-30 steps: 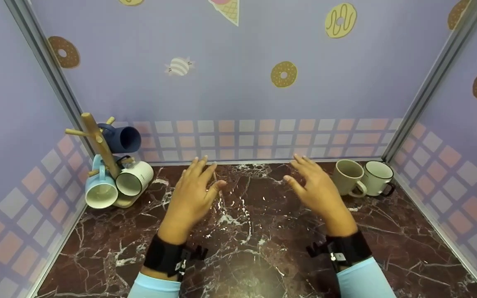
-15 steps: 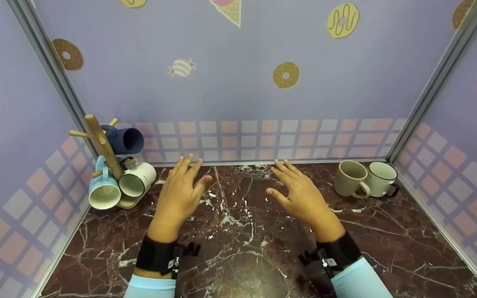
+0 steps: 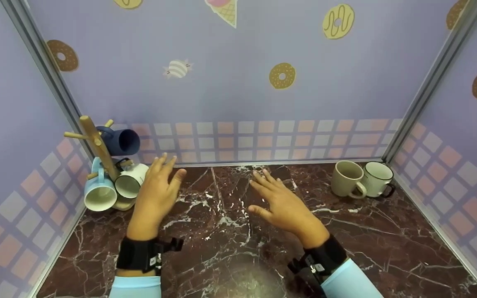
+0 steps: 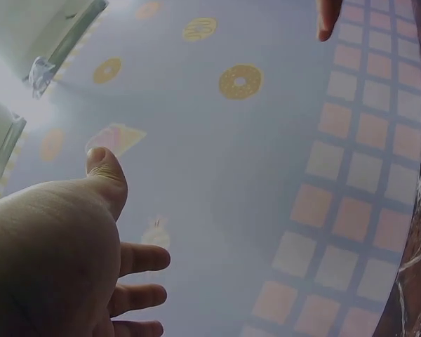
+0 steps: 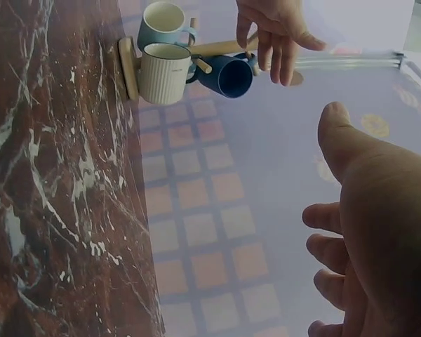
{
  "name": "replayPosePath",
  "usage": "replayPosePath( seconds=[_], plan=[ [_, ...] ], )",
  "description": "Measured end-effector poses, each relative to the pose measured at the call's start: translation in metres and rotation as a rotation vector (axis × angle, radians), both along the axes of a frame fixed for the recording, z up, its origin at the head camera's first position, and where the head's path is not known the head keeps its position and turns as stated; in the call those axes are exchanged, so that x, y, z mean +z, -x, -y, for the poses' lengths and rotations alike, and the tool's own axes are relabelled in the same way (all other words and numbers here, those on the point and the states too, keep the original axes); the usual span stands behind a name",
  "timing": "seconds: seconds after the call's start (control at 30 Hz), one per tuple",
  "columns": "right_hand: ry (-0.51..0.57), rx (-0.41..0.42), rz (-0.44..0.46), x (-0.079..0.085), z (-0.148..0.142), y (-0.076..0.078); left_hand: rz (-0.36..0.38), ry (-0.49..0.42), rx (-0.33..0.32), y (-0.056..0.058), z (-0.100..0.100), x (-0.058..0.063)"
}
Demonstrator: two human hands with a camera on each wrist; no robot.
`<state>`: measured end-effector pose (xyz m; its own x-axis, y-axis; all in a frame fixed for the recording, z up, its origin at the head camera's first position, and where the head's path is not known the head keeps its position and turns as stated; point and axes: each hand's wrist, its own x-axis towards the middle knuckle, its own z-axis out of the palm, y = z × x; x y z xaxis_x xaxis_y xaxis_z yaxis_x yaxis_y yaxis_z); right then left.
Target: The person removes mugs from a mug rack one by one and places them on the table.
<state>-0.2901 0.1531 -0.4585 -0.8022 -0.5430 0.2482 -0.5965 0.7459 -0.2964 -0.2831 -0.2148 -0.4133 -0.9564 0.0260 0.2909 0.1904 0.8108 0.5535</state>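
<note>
In the head view my left hand (image 3: 155, 196) hovers just right of a wooden mug tree (image 3: 102, 153), its fingers extended and holding nothing. A dark blue mug (image 3: 124, 142), a light blue mug (image 3: 99, 195) and a white mug (image 3: 130, 185) with a dark rim hang on the tree. Part of the white mug is hidden behind that hand. My right hand (image 3: 282, 205) hangs over the middle of the table, fingers spread and holding nothing. At the back right stand an olive-beige mug (image 3: 346, 180) and a white mug with a black handle (image 3: 374, 178), side by side.
A dark red marbled tabletop (image 3: 230, 248) lies beneath both hands. Purple patterned panels enclose it, with the back wall (image 3: 230, 103) behind and grey metal posts (image 3: 429, 82) at the corners.
Both hands have moved leftward. The left hand has come close to the mug tree, while the right hand has left the mugs on the right for the middle. No mug has moved.
</note>
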Motion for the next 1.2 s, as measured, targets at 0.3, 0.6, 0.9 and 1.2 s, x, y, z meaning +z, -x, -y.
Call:
replayPosePath(
  seconds=[0.3, 0.6, 0.9, 1.2],
  plan=[
    [-0.034, 0.032, -0.001, -0.002, 0.006, -0.001, 0.042, -0.026, 0.124, 0.004, 0.031, 0.001],
    [-0.044, 0.061, 0.004, -0.003, 0.01, -0.005, -0.012, -0.041, 0.33, 0.008, 0.071, 0.057],
    [-0.056, 0.108, -0.005, -0.006, 0.02, -0.011, 0.02, 0.061, 0.437, 0.027, 0.116, 0.118],
    [-0.068, 0.155, -0.005, -0.008, 0.029, -0.018, 0.2, 0.254, 0.462, 0.052, 0.155, 0.144]
  ],
)
